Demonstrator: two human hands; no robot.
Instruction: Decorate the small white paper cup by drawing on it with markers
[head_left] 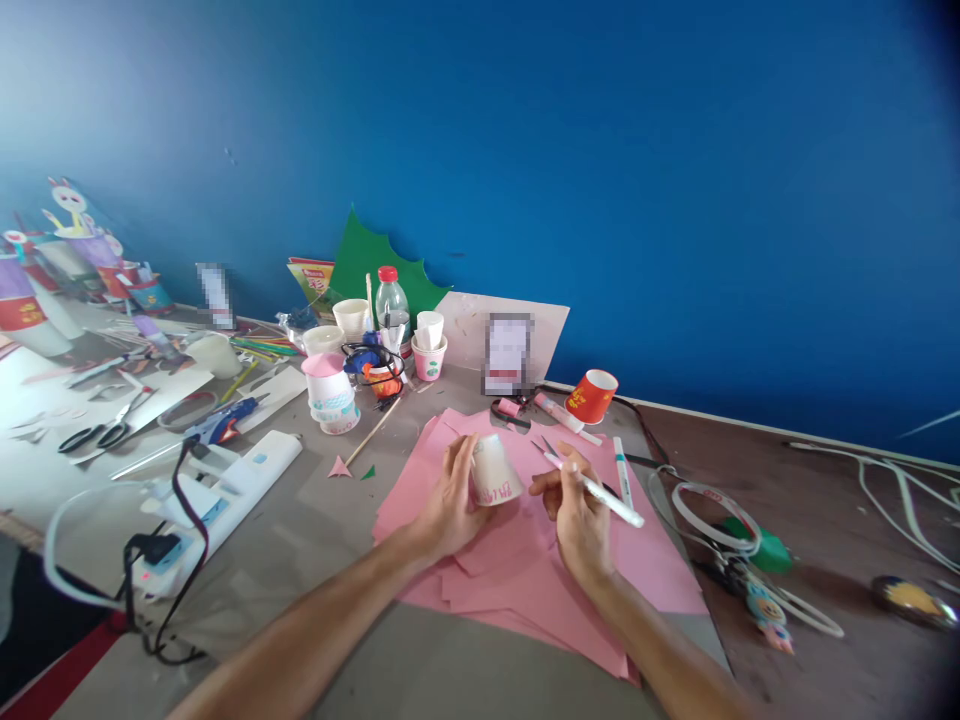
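My left hand [452, 500] is wrapped round the left side of a white paper cup [495, 472], which is tilted with its wide rim down and has pink markings near that rim. A white marker pen [611, 500] is gripped in my right hand [581, 515], its tip pointing left toward the cup. Both hands are above a loose stack of pink paper sheets [517, 590]. Scissors [546, 448] lie on the pink paper behind my right hand, partly hidden by it. Another marker [622, 470] with a green band rests to the right.
At the back stand a red paper cup [592, 397], a plastic bottle [392, 305] and a pink-white cup [429, 360]. Left are stacked cups [330, 395], a power strip [255, 500], a glue gun [225, 422] and black-handled scissors [112, 425]. Cables [720, 515] lie on the right.
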